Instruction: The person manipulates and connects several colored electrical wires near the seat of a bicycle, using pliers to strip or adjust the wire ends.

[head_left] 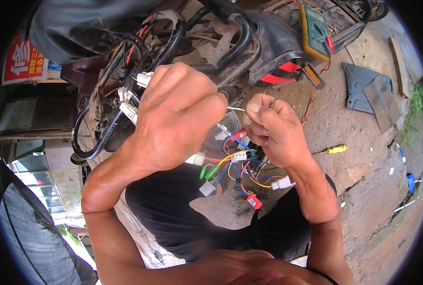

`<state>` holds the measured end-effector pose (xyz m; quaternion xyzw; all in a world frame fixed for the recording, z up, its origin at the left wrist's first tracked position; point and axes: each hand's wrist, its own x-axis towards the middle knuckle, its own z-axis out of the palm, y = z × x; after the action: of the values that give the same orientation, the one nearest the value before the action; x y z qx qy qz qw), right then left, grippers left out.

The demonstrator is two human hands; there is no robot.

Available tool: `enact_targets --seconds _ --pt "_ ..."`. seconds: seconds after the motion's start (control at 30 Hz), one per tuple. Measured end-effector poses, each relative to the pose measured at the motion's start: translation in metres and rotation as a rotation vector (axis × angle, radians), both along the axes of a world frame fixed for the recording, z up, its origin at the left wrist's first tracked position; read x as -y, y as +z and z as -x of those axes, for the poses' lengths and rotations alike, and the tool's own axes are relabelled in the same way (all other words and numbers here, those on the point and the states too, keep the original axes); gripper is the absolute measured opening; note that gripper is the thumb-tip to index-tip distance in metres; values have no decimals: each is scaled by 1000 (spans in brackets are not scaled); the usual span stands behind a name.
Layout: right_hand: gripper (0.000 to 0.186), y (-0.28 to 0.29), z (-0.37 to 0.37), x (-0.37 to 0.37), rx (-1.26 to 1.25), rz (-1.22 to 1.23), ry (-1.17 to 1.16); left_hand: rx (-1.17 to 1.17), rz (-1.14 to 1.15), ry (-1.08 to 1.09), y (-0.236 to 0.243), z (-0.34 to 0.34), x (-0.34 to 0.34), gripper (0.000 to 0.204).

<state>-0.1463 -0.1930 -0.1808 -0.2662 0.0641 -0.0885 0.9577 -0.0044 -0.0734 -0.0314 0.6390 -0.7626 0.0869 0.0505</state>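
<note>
My left hand (178,114) is closed in front of a scooter's exposed frame (230,47) and pinches one end of a thin white wire (236,109). My right hand (273,130) faces it a few centimetres away and pinches the other end of that wire between thumb and finger. Below both hands hangs a tangle of coloured wires (240,173) with white, green and red plug connectors. More white connectors (128,97) stick out of the black cable loom just left of my left hand.
A yellow multimeter (314,31) rests on the scooter's black bodywork at upper right. A yellow-handled screwdriver (335,149) lies on the dirt ground to the right. Dark plastic panels (370,92) lie farther right. A black tyre (36,237) is at lower left.
</note>
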Motion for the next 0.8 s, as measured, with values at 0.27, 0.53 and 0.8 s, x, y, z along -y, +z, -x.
enact_targets --seconds 0.27,0.53,0.8 --pt "23 -3 3 1 -25 209 -121 -122 -162 128 13 9 10 26" --pt "24 -5 1 4 -22 200 -88 -118 -40 124 3 10 9 22" --pt "16 -16 -1 11 45 49 -121 -139 8 140 2 8 9 23"
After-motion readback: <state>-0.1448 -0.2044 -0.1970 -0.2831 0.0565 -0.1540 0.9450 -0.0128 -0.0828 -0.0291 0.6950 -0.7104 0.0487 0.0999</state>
